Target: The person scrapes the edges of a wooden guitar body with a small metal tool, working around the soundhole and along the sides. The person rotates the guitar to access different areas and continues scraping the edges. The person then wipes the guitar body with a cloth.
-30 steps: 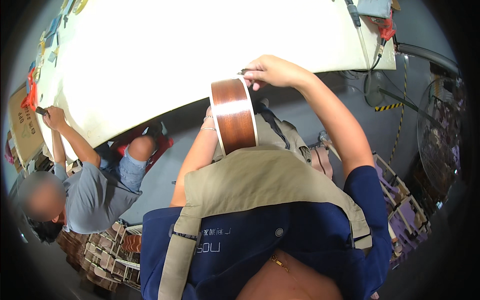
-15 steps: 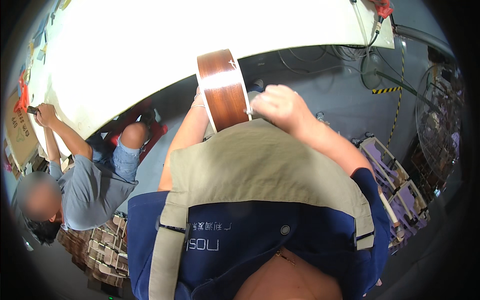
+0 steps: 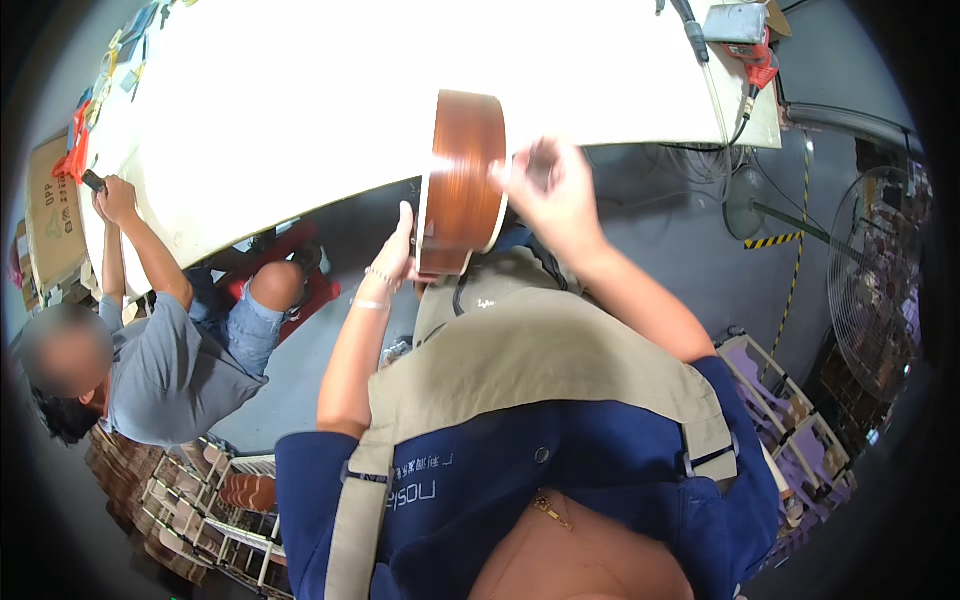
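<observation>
A glossy reddish-brown guitar body stands edge-on in front of me at the table's near edge, its curved side showing between pale edge strips. My left hand holds it from the left, low down, thumb raised along its face and the other fingers partly hidden beneath. My right hand is at the right edge strip, thumb and forefinger pinched together against the wooden side. Motion smears those fingertips, and whatever they pinch is too small to make out.
A long white table stretches ahead. At the left, a person in grey works with a dark object. A red-and-grey power tool lies at the far right corner, near a large fan. Racks stand behind me on both sides.
The guitar body has turned and shifted slightly right, away from my apron. My left hand now shows beside it. My right hand has moved up along the edge, and a white shred on the side no longer shows.
</observation>
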The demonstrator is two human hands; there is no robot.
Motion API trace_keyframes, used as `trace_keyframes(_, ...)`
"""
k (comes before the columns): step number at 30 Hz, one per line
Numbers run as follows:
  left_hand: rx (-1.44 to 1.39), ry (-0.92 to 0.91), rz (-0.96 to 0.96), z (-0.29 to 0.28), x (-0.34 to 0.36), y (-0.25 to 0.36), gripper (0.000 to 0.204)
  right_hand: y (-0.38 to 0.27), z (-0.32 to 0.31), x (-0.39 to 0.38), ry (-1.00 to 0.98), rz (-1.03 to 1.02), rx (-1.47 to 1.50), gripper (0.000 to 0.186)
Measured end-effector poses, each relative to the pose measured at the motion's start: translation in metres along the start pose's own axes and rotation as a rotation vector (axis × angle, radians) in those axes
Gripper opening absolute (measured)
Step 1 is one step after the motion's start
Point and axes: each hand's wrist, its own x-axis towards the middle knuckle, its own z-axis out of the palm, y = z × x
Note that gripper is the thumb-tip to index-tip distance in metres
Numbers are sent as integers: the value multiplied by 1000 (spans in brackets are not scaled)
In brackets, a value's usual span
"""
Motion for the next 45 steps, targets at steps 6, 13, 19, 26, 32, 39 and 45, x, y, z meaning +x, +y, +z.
trace_keyframes(6,357,-143,228,-19,-45,14,56,-21,-5,99,65,45,75,27)
trace_keyframes(13,1063,288,715,-5,-34,59,51,-31,-4,164,135,91,178,24)
trace_keyframes(19,918,469,986,12,18,96,76,-51,-17,224,111,70,47,28)
trace_keyframes(26,616,301,798,19,29,104,96,-77,-60,248,-320,201,-310,26)
trace_keyframes(32,715,360,809,18,35,107,95,-74,-68,308,-479,261,-570,27)
trace_keyframes(39,757,402,799,25,30,107,94,-79,-46,262,-265,-225,-915,22)
trace_keyframes(45,754,388,833,28,33,107,89,-47,-22,186,49,-1002,-1172,18)
